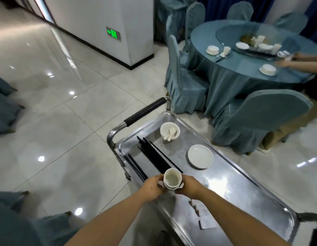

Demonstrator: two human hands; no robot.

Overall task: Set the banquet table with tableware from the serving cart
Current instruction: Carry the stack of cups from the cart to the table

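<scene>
Stacked white cups [172,180] (count unclear, approx. 2–3) held above near end of steel cart tray [234,189]. Left hand [153,187] and right hand [187,188] press in from opposite sides, prob. to keep the stack aligned for carrying. Cups glazed, empty. Chopsticks [154,158], plate [200,156], bowl w/ spoons [169,130] remain on the tray; banquet table [234,75] well apart.
</scene>
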